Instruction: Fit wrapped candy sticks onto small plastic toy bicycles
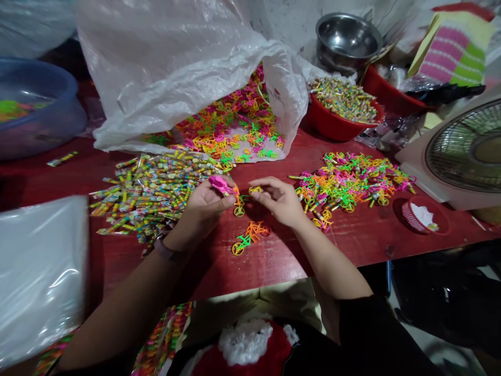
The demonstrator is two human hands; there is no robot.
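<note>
My left hand (pixel 205 206) is closed on a small plastic toy bicycle (pixel 237 201), orange with a yellow wheel, and also holds a pink piece (pixel 219 184) under the thumb. My right hand (pixel 279 200) pinches a yellow wheel (pixel 255 190) at the other end of the same toy. Both hands hover just above the red table (pixel 352 240). Directly below them lie two more toy bicycles (pixel 250 236), orange and green. A heap of striped candy sticks (pixel 152 193) lies by my left hand, and a pile of assembled bright toy bicycles (pixel 348 185) by my right.
A large clear plastic bag (pixel 176 68) spills loose bicycle parts (pixel 235 125) at the back. A red bowl of candy (pixel 344 109), a steel bowl (pixel 346 39), a blue tub (pixel 35 104), a fan (pixel 465 149), a small red basket (pixel 422 216) and plastic sheets (pixel 39 271) surround the work area.
</note>
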